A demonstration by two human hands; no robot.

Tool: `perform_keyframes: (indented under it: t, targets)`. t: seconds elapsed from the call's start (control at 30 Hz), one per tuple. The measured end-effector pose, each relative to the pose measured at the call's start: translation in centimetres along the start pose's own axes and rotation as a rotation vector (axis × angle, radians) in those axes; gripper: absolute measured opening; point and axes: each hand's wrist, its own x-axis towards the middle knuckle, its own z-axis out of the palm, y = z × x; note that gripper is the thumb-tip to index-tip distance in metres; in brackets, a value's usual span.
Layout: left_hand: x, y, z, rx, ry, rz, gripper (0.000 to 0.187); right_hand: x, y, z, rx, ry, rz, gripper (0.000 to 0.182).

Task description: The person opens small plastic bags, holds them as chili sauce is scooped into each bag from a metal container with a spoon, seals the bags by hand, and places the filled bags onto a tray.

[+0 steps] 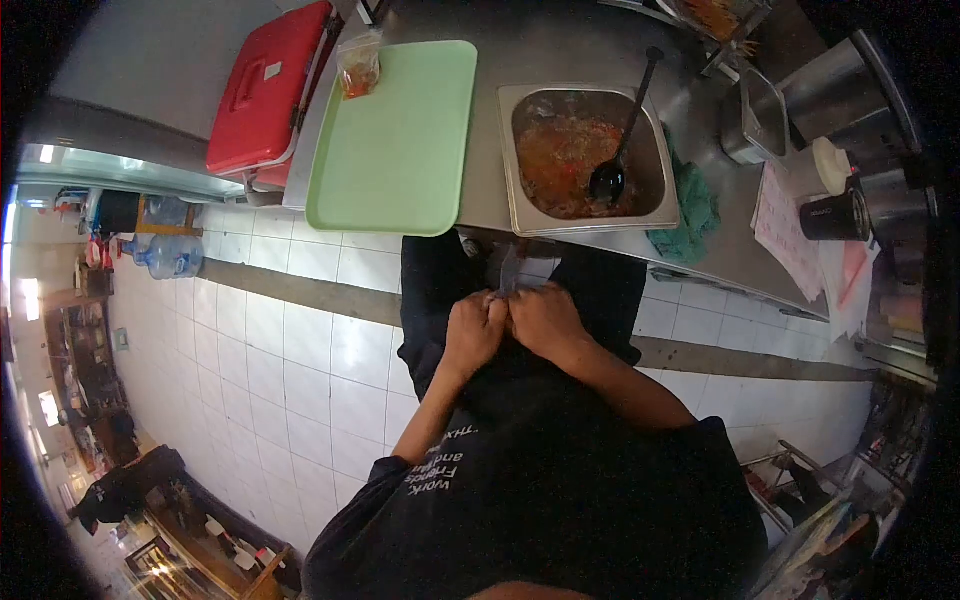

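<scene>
One transparent bag (508,268) held in front of the surface (560,50)

Left hand (472,332) and right hand (548,318) both closed, side by side, gripping the transparent bag over the lap; its film stands up past the knuckles.

Surroundings: green tray (395,150) ahead to the left, a small filled bag (362,70) at its far left corner; red cooler (265,90) beyond it. Steel pan (507,150) ahead to the right, holding reddish stew (555,160); black ladle (633,120) in it, handle over the far rim. Green cloth (690,220) bunched beside the pan; papers (785,235) and dark cup (832,217) farther right. Tray and pan stand between hands and rear of surface.

Obscured: lower bag and fingertips, behind the hands; bag contents cannot be told. Metalware (840,95) at upper right cut off by the dark lens border.

Edges: tray and pan both reach the front edge, a narrow steel strip between them. Tiled floor (330,350) opens out to the left.
</scene>
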Motion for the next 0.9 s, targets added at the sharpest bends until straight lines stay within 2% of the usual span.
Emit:
perform_keyframes:
  t: [0.07,0.2,0.3,0.37,0.47,0.57,0.67,0.77,0.8,0.87,0.9]
  targets:
    - [-0.5,0.5,0.7,0.007,0.078,-0.085,0.031,-0.1,0.3,1.0,-0.027,0.095,0.003,0.019]
    - [-1.2,-2.2,2.0,0.143,0.087,-0.242,0.034,0.6,0.2,0.3,-0.085,-0.031,0.168,0.021]
    - [-1.4,-3.7,2.2,0.258,-0.052,-0.255,0.034,0.6,0.7,-0.4,0.007,-0.019,0.201,0.023]
    - [-0.9,-3.5,1.3,0.289,-0.063,-0.143,0.031,0.4,-0.5,-1.8,0.143,0.051,0.237,0.023]
    - [-0.8,-4.2,0.3,0.269,-0.056,-0.083,0.026,0.5,-0.2,-1.6,0.209,0.324,-0.147,0.021]
    - [-0.4,-4.2,-0.7,0.208,-0.069,-0.106,0.024,0.6,-0.8,-2.1,0.173,0.347,-0.192,0.019]
    - [0.1,-1.2,-2.9,0.24,-0.131,-0.141,0.025,-0.2,-0.4,-0.6,-0.109,0.238,-0.159,0.023]
    - [1.0,-0.4,-3.3,0.367,-0.131,-0.181,0.023,-0.6,-0.4,1.2,-0.305,-0.112,-0.187,0.024]
    - [1.2,-0.6,-3.2,0.418,-0.12,-0.196,0.024,-0.7,-0.8,1.0,-0.336,-0.076,-0.181,0.024]
    - [1.3,-1.5,-3.0,0.347,0.021,-0.098,0.03,-0.8,-1.7,0.6,-0.399,-0.004,-0.163,0.024]
    - [1.6,-1.4,-3.2,0.307,0.089,-0.045,0.038,-0.6,-1.8,0.8,-0.393,-0.078,-0.138,0.022]
